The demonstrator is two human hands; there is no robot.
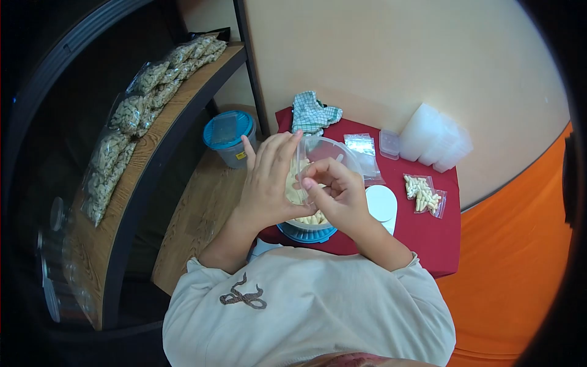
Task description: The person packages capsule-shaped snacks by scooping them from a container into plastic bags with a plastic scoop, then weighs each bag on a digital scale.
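Observation:
My left hand (269, 183) is wrapped round the side of a small clear plastic container (301, 177), fingers pointing up. My right hand (335, 191) is pinched at the container's near opening, thumb against the fingers; whatever it holds is too small to make out. Below and behind both hands stands a large clear round tub (333, 147) with pale stick-shaped pieces (315, 218) in it. Part of the tub and its contents are hidden by my hands. A blue lid (309, 235) shows under the tub.
Right of my hands, a white device (382, 205) lies on the red cloth (443, 244). Farther right are filled small bags (422, 194) and stacked clear containers (431, 137). Behind are empty bags (362, 150) and a checked cloth (313, 113). A shelf (165, 131) stands left.

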